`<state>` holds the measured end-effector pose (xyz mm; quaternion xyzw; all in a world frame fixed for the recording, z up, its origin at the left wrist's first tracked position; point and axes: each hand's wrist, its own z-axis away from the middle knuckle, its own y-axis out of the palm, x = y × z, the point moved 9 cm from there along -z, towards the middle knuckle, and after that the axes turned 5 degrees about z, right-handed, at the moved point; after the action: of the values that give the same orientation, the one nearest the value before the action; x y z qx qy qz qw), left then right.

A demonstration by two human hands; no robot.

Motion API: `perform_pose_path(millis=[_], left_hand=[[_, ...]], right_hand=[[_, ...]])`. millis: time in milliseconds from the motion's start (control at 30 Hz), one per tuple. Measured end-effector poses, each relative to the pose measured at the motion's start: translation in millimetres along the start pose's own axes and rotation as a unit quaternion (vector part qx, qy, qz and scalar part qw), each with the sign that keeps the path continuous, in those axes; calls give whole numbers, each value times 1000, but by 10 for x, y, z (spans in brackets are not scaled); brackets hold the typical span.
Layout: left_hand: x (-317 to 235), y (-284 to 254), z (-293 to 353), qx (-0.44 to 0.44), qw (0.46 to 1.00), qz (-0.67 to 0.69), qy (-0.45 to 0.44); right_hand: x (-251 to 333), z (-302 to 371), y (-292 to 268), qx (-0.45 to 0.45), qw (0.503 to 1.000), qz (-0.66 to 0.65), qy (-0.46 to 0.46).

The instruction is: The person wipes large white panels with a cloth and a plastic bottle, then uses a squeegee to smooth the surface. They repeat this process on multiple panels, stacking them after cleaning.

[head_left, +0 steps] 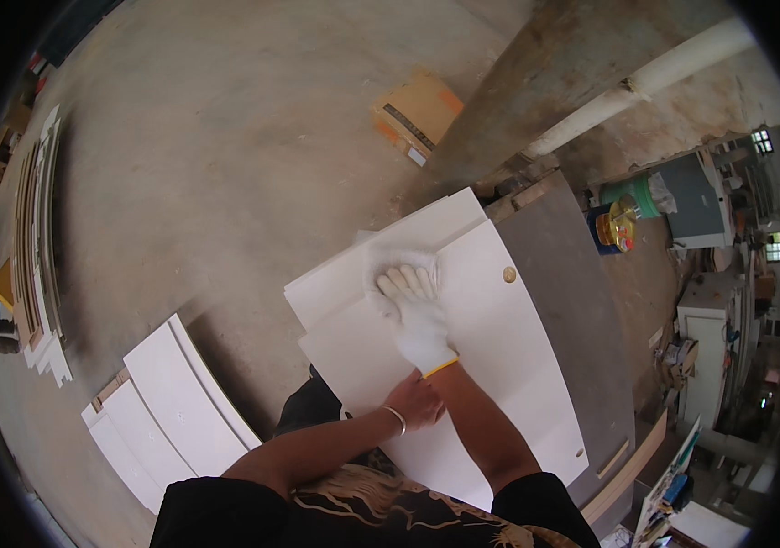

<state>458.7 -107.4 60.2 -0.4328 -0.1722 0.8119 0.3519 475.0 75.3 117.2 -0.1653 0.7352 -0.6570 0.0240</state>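
The concrete floor (207,155) gives wide open room beyond my work and to the left. At my right, the grey surface (559,265) spreads out from under the large white panel (508,365), whose right edge bends in this view. This panel lies flat in front of me; past its far edge a strip of another white board (335,294) is showing. Lower left, well apart from it, is a stack of white boards (193,393) on the floor.

My shirt (390,507) covers part of the panel's near side, so I cannot follow this edge completely. Under my right palm there is a pale, blurred cloth-like piece (431,260) — its outline is difficult to make out.

My right hand (415,309), in a white glove, reaches forward over the panel with palm down, fingers close together and slightly bent; whether they grip the piece, I cannot tell. My bare left hand (417,400) is just beside the glove's yellow cuff (440,366) — its fingers are mostly hidden, so I cannot tell if it holds something.
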Motion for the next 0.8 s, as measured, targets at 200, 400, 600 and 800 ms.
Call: perform_pose_path(millis=[200, 400, 600, 800], left_hand=[[-50, -503, 348, -350, 936, -11, 39], [-67, -191, 130, -340, 938, 14, 64], [-183, 116, -244, -287, 807, -504, -115], [-101, -182, 174, -371, 923, 1, 99]], right_hand=[[-2110, -90, 15, -72, 950, -16, 305], [-1528, 88, 368, 13, 948, -190, 256], [1264, 241, 620, 244, 961, -68, -107], [73, 283, 683, 120, 971, 207, -18]])
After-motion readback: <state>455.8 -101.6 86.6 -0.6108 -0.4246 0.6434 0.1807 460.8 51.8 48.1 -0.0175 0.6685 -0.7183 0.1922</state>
